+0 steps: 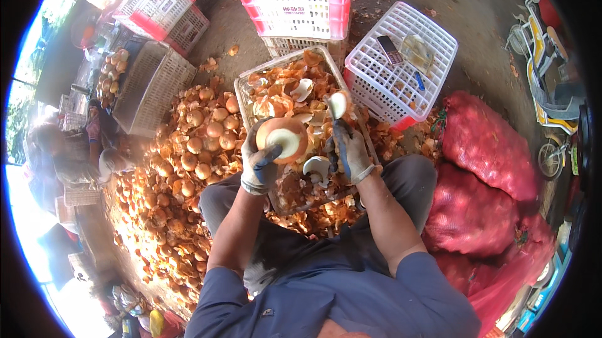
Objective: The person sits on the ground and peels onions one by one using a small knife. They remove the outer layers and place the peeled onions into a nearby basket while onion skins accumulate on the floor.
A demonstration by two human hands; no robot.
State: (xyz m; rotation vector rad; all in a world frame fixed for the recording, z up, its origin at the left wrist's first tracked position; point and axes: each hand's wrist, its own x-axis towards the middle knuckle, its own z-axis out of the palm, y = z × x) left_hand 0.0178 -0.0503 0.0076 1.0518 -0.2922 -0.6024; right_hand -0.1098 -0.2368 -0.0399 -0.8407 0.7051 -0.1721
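Observation:
My left hand [261,164], in a grey-coated work glove, holds a large brown onion [294,133]. A pale cut face on the onion points up, and my thumb rests on it. My gloved right hand [350,150] grips a knife whose handle is mostly hidden in my fingers. A pale slice of onion [338,104] lies against the knife's blade. Below both hands is a light plastic crate [242,98] filled with onion skins [270,103] and cut pieces, among them a curved white piece [316,167] between my hands.
A heap of unpeeled onions [189,161] spreads on my left. Ahead stands a pink-and-white crate [296,4] of peeled onions. An upturned crate [367,72] bears a mobile phone [390,49]. Red mesh sacks [489,145] lie at right. Another person's arm [94,150] shows far left.

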